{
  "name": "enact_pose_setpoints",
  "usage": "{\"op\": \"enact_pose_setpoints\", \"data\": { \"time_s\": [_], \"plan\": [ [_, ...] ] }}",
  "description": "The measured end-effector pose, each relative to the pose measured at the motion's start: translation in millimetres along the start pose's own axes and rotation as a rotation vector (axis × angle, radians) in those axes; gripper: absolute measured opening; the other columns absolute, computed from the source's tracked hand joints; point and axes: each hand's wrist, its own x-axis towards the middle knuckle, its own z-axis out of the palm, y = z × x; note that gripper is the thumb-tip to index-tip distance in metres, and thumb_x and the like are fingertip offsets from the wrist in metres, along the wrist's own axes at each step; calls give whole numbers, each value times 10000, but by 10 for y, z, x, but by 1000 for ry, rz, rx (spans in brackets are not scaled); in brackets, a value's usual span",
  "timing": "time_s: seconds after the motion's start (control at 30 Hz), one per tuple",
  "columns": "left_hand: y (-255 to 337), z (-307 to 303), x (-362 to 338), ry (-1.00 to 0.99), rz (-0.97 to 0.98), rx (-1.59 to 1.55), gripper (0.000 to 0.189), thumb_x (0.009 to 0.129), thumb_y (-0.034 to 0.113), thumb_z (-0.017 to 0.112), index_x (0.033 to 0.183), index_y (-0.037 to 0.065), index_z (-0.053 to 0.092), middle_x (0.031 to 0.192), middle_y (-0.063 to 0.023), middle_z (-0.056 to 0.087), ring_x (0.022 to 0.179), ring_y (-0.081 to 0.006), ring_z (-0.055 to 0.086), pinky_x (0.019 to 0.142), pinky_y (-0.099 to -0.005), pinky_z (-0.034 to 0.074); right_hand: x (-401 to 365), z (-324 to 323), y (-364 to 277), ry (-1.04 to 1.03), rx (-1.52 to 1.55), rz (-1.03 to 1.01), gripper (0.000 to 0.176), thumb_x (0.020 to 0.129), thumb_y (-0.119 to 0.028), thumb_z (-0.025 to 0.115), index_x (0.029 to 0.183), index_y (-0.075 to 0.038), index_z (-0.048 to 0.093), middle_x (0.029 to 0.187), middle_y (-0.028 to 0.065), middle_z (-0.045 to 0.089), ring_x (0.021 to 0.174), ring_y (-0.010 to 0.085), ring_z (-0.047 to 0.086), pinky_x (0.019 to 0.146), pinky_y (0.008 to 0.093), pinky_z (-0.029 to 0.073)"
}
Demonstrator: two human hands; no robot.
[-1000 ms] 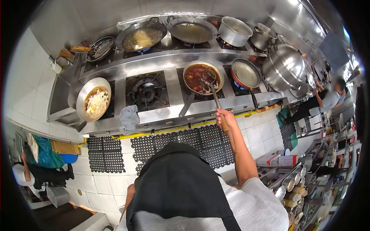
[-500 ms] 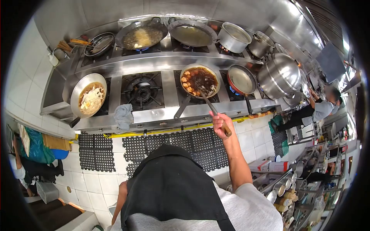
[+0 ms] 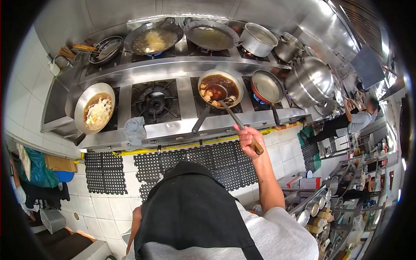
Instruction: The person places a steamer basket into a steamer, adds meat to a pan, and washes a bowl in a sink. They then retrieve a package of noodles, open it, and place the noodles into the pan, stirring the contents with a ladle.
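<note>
My right hand [image 3: 250,141] is wrapped around the wooden-ended handle of a long ladle [image 3: 231,113]. Its bowl sits in the dark brown sauce of a frying pan [image 3: 219,72] on the front row of burners. Browned chunks of food [image 3: 204,92] gather at the pan's left and lower side, around the ladle bowl. The pan's own black handle points toward me, untouched. Only part of my left arm [image 3: 135,223] shows, hanging at my side; the hand itself is hidden.
Left stands a pan [image 3: 79,108] of pale shredded food, near a grey cloth [image 3: 135,128]. A red pan [image 3: 255,89] and large steamer pot [image 3: 307,82] sit right. Behind are two woks [image 3: 134,37] and a saucepan [image 3: 260,45]. A co-worker [image 3: 362,121] stands far right.
The ladle bowl has moved within the pan and now shows with sauce in it. The chunks have shifted to the pan's lower left. The whole view has shifted slightly.
</note>
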Motion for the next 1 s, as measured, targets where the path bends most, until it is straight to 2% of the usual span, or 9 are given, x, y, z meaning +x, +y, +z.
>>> {"op": "enact_pose_setpoints", "data": {
  "time_s": [0.17,0.4,0.47,0.6,0.7,0.8,0.87,0.9,1.0],
  "plan": [
    [-162,126,-4,23,137,61,339,966,270,525,1081,25,730,1021,-218,730,966,-353,694,857,-441,523,-99,114,-46,118,-186,-88,406,1017,-143,517,1336,108,497,801,52,603,578,115,565,490,251,516],
    [-340,221,107,91,366,136,320,950,250,519,1078,37,722,1011,-223,722,980,-384,685,852,-469,525,-155,114,-158,288,-452,-146,346,977,-128,570,1289,19,558,780,36,621,543,114,555,459,250,484],
    [-219,154,68,66,347,138,302,931,228,513,1063,38,706,987,-220,715,980,-405,672,837,-494,524,-170,140,-159,352,-538,-175,322,973,-136,580,1265,0,569,770,32,616,536,117,554,450,250,472],
    [-267,147,151,107,445,181,276,934,212,503,1039,42,695,963,-218,708,950,-418,669,814,-504,523,-187,211,-141,443,-860,-275,279,959,-138,601,1212,-23,579,743,27,591,515,124,551,435,254,444],
    [-147,96,167,38,282,209,269,942,215,504,1032,44,692,939,-217,704,923,-420,671,794,-500,519,-203,296,-90,505,-1144,-335,249,931,-115,599,1164,-27,598,726,25,574,483,122,532,429,263,436],
    [37,28,125,48,274,186,269,952,216,499,1013,37,690,910,-221,695,890,-420,671,765,-487,519,-280,579,197,576,-1346,-429,247,909,-79,584,1148,-23,615,710,19,566,464,107,513,427,271,442],
    [65,40,120,78,306,128,261,962,241,519,973,48,694,849,-179,695,809,-364,672,712,-453,515,-312,737,434,594,-1439,-563,269,904,-58,576,1165,-12,620,696,15,558,459,95,504,424,261,436],
    [66,47,112,95,320,98,261,966,254,529,953,54,696,818,-158,694,769,-336,673,685,-436,512,-312,712,495,591,-1517,-609,453,908,-73,576,1356,-7,567,774,32,616,472,102,520,449,269,440],
    [450,-111,-53,-36,-230,-614,265,968,320,573,865,111,699,734,-50,662,656,-212,621,608,-358,479,-85,-182,330,655,-1917,-956,563,907,-102,598,1455,-20,501,773,89,651,508,163,567,500,326,468]
  ]
}}
